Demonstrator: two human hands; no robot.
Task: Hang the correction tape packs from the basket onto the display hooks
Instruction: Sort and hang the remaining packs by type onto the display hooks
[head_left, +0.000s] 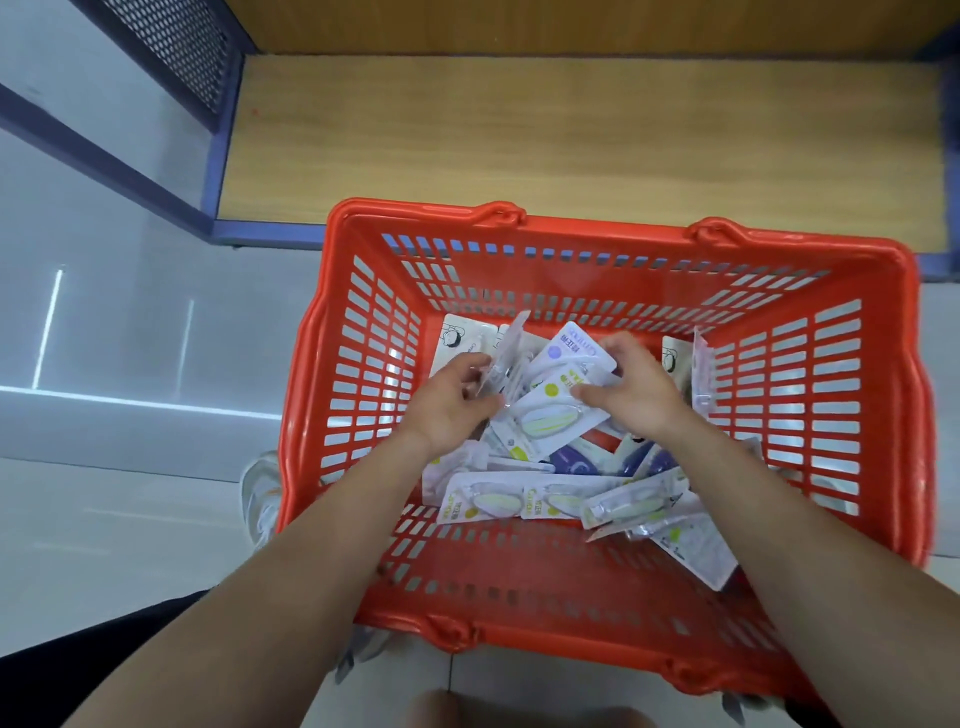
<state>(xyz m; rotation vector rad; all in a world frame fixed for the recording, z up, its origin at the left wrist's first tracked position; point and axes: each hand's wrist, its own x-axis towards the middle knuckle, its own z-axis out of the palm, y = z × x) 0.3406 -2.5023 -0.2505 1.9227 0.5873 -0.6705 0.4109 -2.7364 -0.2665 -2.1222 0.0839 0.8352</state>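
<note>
a: forearms (291, 571) enter from the bottom edge. step?
b: picking. mid-frame in the basket (519, 642), left hand (449, 410) pinches a tape pack (503, 358), right hand (636, 387) grips a green pack (548, 423). next, lift to hooks, unseen here.

A shop: red basket (878, 395) (packaged stock), display shelf (571, 140)
</note>
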